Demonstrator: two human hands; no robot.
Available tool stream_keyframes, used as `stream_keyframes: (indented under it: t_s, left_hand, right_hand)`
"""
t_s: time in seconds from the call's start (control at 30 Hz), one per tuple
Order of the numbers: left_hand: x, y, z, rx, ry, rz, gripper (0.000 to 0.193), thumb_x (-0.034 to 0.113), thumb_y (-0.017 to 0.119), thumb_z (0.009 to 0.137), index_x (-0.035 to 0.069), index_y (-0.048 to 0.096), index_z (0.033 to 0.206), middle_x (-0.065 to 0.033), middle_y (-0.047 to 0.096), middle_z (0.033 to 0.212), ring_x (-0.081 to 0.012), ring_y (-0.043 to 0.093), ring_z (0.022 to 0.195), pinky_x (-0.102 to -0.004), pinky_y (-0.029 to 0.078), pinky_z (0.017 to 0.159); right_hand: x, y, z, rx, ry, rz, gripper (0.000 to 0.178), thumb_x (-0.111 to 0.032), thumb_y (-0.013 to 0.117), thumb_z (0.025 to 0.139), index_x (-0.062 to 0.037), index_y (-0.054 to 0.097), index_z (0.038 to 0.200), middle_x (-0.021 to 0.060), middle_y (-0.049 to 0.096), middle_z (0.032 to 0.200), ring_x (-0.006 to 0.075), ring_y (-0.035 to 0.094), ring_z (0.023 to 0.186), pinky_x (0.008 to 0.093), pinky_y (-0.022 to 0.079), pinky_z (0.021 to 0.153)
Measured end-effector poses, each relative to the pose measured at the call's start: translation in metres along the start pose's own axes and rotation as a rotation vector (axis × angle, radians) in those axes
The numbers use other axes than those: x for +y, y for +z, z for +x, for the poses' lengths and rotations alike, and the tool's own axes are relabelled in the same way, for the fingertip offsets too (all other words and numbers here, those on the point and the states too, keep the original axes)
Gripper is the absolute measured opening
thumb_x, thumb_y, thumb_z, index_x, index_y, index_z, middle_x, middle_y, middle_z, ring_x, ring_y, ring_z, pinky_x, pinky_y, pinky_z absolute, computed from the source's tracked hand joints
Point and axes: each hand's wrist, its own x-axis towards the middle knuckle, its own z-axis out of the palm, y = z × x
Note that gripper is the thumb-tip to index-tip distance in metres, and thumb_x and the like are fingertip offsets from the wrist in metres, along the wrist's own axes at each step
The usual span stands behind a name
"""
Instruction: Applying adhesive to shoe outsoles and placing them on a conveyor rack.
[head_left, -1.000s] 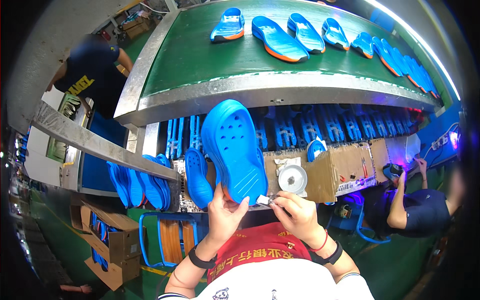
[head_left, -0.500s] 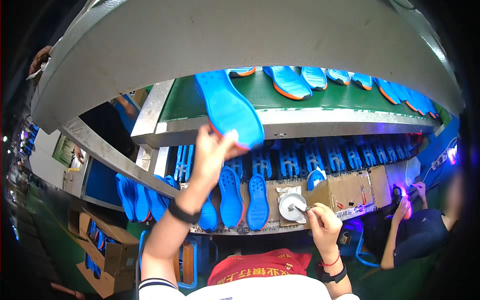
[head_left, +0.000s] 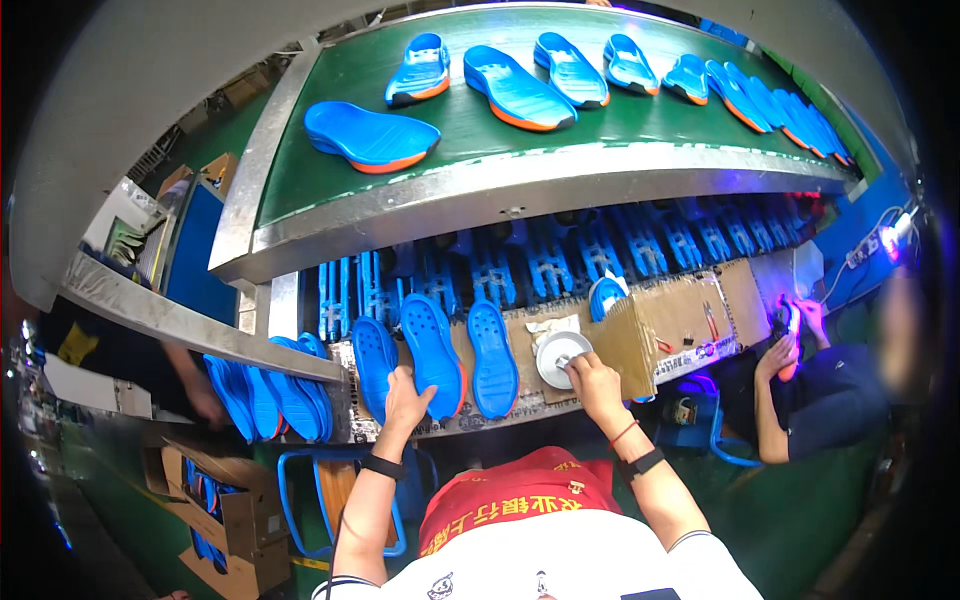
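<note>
A green conveyor (head_left: 300, 188) crosses the far side of the work area and carries a row of blue and orange soles (head_left: 515, 90). The cardboard-covered desk (head_left: 735, 295) extends along the near side of the conveyor, at a lower level. To the right, a co-worker (head_left: 840, 390) holds an object in both hands. An open carton (head_left: 245, 500) with blue parts inside is at lower left.

Three blue soles lie side by side on the desk: the left sole (head_left: 373, 350), the middle sole (head_left: 432, 340) and the right sole (head_left: 492, 360).

The left hand (head_left: 407, 400) is at the near end of the middle sole. Its thumb is spread away from the fingers; whether they grip the sole cannot be told. The right hand (head_left: 597, 388) is at the white dish (head_left: 548, 374), located to the right of the right sole. Its fingers are pressed together, pinching a small tool (head_left: 562, 360) over the dish; the tool is partly hidden by the fingers.
</note>
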Motion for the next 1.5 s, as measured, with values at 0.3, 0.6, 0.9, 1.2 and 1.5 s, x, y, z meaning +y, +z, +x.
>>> stream_keyframes:
  t_s: [0.3, 0.6, 0.9, 1.2, 1.5]
  left_hand:
    - [-0.046, 0.015, -0.019, -0.227, -0.409, -0.445, 0.038, 0.015, 0.069, 0.084, -0.005, 0.056, 0.112, -0.0143, 0.065, 0.089, -0.0258, 0.067, 0.085, -0.0369, 0.054, 0.074]
    - [0.087, -0.087, -0.018, -0.303, -0.358, -1.427, 0.059, -0.005, 0.064, 0.084, 0.0, 0.037, 0.136, -0.012, 0.053, 0.126, -0.0201, 0.053, 0.116, -0.0357, 0.048, 0.096]
    - [0.158, -0.079, -0.006, -0.096, -0.212, -1.276, 0.056, -0.008, 0.061, 0.085, -0.003, 0.038, 0.136, -0.0116, 0.059, 0.118, -0.0163, 0.061, 0.103, -0.0298, 0.052, 0.089]
    - [0.178, -0.084, -0.004, -0.013, -0.168, -1.243, 0.052, -0.007, 0.062, 0.085, -0.003, 0.04, 0.132, -0.0104, 0.06, 0.113, -0.0148, 0.061, 0.099, -0.0288, 0.052, 0.086]
    - [0.172, -0.082, -0.005, -0.014, -0.148, -1.177, 0.055, -0.003, 0.06, 0.087, -0.006, 0.036, 0.137, -0.0116, 0.062, 0.107, -0.015, 0.064, 0.092, -0.0282, 0.054, 0.081]
  right_hand:
    - [-0.003, 0.019, 0.0, -0.104, -0.057, -0.044, 0.013, -0.02, 0.062, 0.086, -0.0065, 0.062, 0.086, 0.0118, 0.062, 0.086, 0.0354, 0.064, 0.067, 0.0451, 0.052, 0.058]
    - [-0.011, -0.005, -0.001, -0.012, 0.015, 0.028, 0.011, -0.018, 0.064, 0.084, -0.0066, 0.064, 0.082, 0.011, 0.063, 0.085, 0.0338, 0.064, 0.069, 0.0434, 0.052, 0.061]
    - [-0.089, -0.1, 0.003, 0.179, -0.039, 0.503, 0.008, -0.002, 0.07, 0.077, -0.0027, 0.064, 0.082, 0.0116, 0.066, 0.085, 0.0257, 0.065, 0.075, 0.0319, 0.051, 0.064]
    - [-0.124, -0.108, 0.005, 0.174, -0.329, 0.38, 0.017, -0.003, 0.074, 0.074, -0.0042, 0.064, 0.088, 0.01, 0.066, 0.088, 0.0247, 0.066, 0.064, 0.0303, 0.053, 0.053]
    - [-0.125, -0.105, 0.009, 0.147, -0.312, 0.395, 0.018, -0.002, 0.073, 0.074, -0.0035, 0.064, 0.089, 0.0124, 0.067, 0.089, 0.0259, 0.067, 0.065, 0.0309, 0.053, 0.055]
